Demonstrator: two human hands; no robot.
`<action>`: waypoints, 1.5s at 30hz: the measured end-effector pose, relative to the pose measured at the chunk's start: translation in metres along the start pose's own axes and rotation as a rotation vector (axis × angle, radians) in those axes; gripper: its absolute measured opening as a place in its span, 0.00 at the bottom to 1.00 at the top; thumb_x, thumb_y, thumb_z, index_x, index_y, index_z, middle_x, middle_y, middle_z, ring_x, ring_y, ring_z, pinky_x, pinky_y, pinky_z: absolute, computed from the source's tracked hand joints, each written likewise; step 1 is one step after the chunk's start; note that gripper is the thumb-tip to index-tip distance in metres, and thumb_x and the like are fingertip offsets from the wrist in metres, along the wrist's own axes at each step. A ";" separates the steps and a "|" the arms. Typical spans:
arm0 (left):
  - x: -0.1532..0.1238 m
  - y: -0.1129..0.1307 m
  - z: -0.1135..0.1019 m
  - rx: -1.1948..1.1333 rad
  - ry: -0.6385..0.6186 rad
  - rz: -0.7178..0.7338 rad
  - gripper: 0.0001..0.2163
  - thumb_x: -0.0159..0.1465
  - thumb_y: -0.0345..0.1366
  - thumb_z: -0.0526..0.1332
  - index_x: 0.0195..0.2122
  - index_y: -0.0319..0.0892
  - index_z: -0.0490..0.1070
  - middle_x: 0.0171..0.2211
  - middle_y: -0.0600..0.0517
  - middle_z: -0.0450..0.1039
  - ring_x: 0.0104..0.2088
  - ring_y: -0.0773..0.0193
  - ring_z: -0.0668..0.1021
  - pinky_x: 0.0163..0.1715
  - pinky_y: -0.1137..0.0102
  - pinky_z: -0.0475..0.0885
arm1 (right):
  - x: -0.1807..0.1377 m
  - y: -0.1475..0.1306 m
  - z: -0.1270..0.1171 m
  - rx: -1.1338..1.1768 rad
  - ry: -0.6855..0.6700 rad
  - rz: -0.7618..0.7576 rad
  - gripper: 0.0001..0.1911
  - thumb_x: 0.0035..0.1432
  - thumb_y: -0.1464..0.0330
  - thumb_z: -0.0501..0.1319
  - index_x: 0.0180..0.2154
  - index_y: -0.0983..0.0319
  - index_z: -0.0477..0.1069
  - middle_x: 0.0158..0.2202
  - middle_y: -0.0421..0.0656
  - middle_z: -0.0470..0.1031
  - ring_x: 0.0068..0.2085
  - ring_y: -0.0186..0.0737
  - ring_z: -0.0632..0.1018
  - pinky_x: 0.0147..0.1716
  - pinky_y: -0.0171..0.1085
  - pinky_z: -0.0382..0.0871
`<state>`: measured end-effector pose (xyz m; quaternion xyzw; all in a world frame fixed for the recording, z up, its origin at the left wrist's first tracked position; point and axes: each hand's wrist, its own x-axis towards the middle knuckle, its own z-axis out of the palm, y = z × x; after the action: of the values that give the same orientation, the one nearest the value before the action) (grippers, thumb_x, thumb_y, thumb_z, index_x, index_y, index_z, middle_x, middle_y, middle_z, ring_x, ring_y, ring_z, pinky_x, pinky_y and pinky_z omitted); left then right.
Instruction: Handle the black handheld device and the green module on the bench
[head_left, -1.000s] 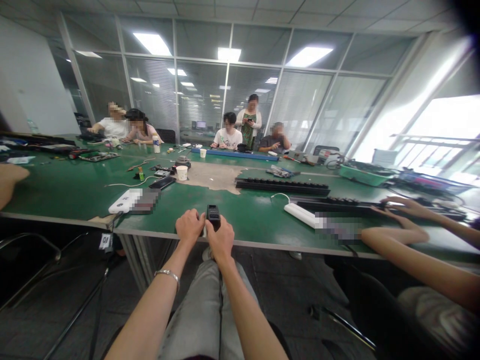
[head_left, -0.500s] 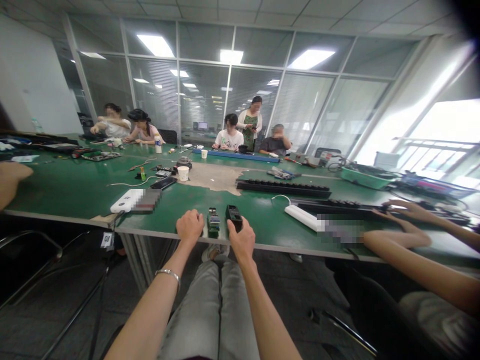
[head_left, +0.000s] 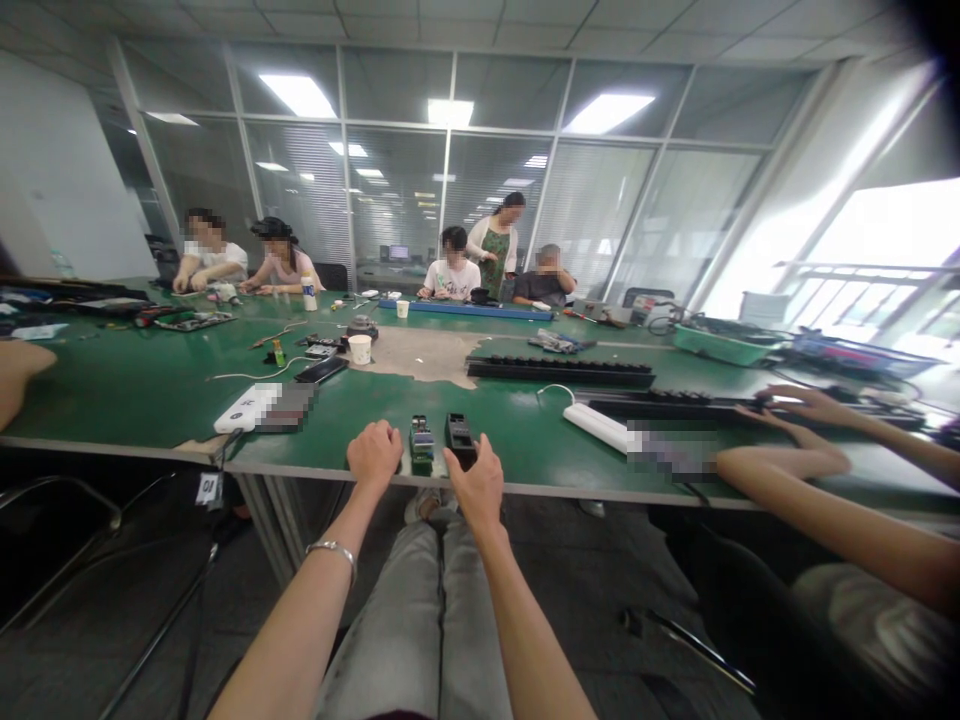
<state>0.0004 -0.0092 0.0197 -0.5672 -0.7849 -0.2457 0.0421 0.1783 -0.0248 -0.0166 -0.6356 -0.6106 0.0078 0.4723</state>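
My left hand (head_left: 375, 455) rests near the table's front edge, its fingers curled in a loose fist; nothing shows in it. Just right of it lies a small circuit board assembly (head_left: 422, 440), green with metal parts and a pale, shiny block. Beside that is a black plastic case (head_left: 460, 430), long and narrow, with recesses in its upper face. My right hand (head_left: 478, 482) is at the near end of this case, thumb to the left and fingers to the right, spread apart. The thumb overlaps the case's near end; I cannot tell whether it touches.
A white power bank (head_left: 247, 408) lies left, a white power strip (head_left: 598, 428) right. Farther back are a paper cup (head_left: 360, 349) and a long black strip (head_left: 559, 371). A neighbour's arms (head_left: 795, 470) reach in from the right. Several people sit or stand across the green table (head_left: 397, 390).
The fingers of my right hand have loosened and spread from the black case. My left hand stays curled by the circuit board. The view has shifted slightly; the standing person opposite has lowered a hand.
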 end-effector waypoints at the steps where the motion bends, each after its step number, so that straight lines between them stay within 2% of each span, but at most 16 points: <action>1: 0.000 0.000 0.000 -0.003 0.000 0.003 0.16 0.67 0.46 0.50 0.39 0.45 0.74 0.40 0.46 0.74 0.40 0.60 0.76 0.38 0.69 0.63 | 0.000 0.000 0.000 0.001 0.003 -0.004 0.42 0.56 0.51 0.59 0.61 0.75 0.58 0.52 0.60 0.72 0.53 0.53 0.71 0.53 0.45 0.62; 5: 0.001 -0.002 0.004 -0.009 0.004 0.008 0.16 0.67 0.47 0.50 0.38 0.45 0.74 0.39 0.46 0.74 0.39 0.60 0.75 0.38 0.69 0.62 | 0.002 -0.001 0.001 -0.004 0.019 -0.014 0.38 0.56 0.52 0.60 0.58 0.74 0.62 0.53 0.60 0.71 0.53 0.51 0.72 0.54 0.44 0.61; 13: 0.003 -0.003 0.006 -0.018 0.000 0.008 0.16 0.67 0.46 0.49 0.38 0.45 0.73 0.39 0.46 0.74 0.39 0.60 0.75 0.37 0.69 0.62 | 0.005 -0.009 -0.008 0.062 -0.007 0.043 0.27 0.57 0.56 0.59 0.53 0.66 0.69 0.47 0.52 0.76 0.48 0.47 0.75 0.49 0.41 0.64; 17: 0.003 -0.003 0.005 -0.014 -0.002 -0.002 0.16 0.67 0.46 0.50 0.39 0.44 0.73 0.40 0.46 0.74 0.40 0.60 0.75 0.38 0.69 0.62 | 0.015 -0.027 -0.021 0.196 -0.040 0.174 0.25 0.58 0.54 0.57 0.51 0.62 0.71 0.43 0.48 0.78 0.43 0.44 0.77 0.43 0.38 0.66; 21: 0.003 -0.003 0.005 -0.019 0.005 0.017 0.19 0.66 0.51 0.49 0.37 0.44 0.73 0.39 0.47 0.74 0.39 0.60 0.75 0.38 0.69 0.63 | 0.022 -0.053 -0.027 0.279 -0.077 0.099 0.22 0.58 0.53 0.57 0.47 0.60 0.73 0.40 0.45 0.78 0.42 0.42 0.77 0.41 0.35 0.66; 27: 0.004 -0.005 0.005 -0.018 -0.010 0.023 0.20 0.66 0.53 0.50 0.37 0.44 0.73 0.38 0.46 0.74 0.40 0.59 0.75 0.38 0.69 0.63 | 0.019 -0.078 -0.015 0.160 -0.132 0.084 0.19 0.57 0.54 0.59 0.43 0.60 0.72 0.36 0.45 0.78 0.38 0.42 0.78 0.37 0.34 0.65; 34: 0.005 -0.007 0.009 -0.023 0.008 0.018 0.18 0.66 0.50 0.50 0.37 0.44 0.73 0.39 0.46 0.74 0.40 0.58 0.76 0.39 0.68 0.64 | 0.021 -0.093 -0.007 -0.031 -0.202 0.038 0.20 0.57 0.52 0.58 0.42 0.61 0.71 0.35 0.47 0.78 0.38 0.45 0.78 0.36 0.36 0.64; 40: 0.005 -0.008 0.007 -0.021 -0.018 0.007 0.16 0.67 0.47 0.50 0.39 0.44 0.73 0.40 0.46 0.74 0.41 0.59 0.75 0.40 0.68 0.64 | 0.006 -0.088 -0.001 -0.107 -0.278 0.045 0.20 0.58 0.53 0.58 0.43 0.61 0.70 0.35 0.49 0.78 0.39 0.47 0.79 0.36 0.37 0.65; 42: 0.005 -0.008 0.007 -0.018 -0.023 0.009 0.16 0.67 0.46 0.50 0.39 0.44 0.73 0.40 0.46 0.74 0.41 0.60 0.75 0.40 0.69 0.63 | -0.001 -0.082 0.004 -0.087 -0.280 0.035 0.23 0.58 0.53 0.59 0.48 0.63 0.69 0.38 0.50 0.78 0.40 0.48 0.79 0.38 0.38 0.66; 45: 0.005 -0.009 0.006 -0.014 -0.024 0.020 0.16 0.67 0.46 0.50 0.39 0.44 0.72 0.40 0.46 0.74 0.40 0.60 0.75 0.39 0.69 0.63 | -0.008 -0.072 0.015 -0.024 -0.195 -0.010 0.38 0.55 0.52 0.61 0.59 0.70 0.60 0.50 0.58 0.73 0.50 0.53 0.75 0.45 0.41 0.66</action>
<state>-0.0082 -0.0044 0.0130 -0.5783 -0.7779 -0.2439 0.0311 0.1121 -0.0364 0.0149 -0.6345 -0.6569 0.0601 0.4029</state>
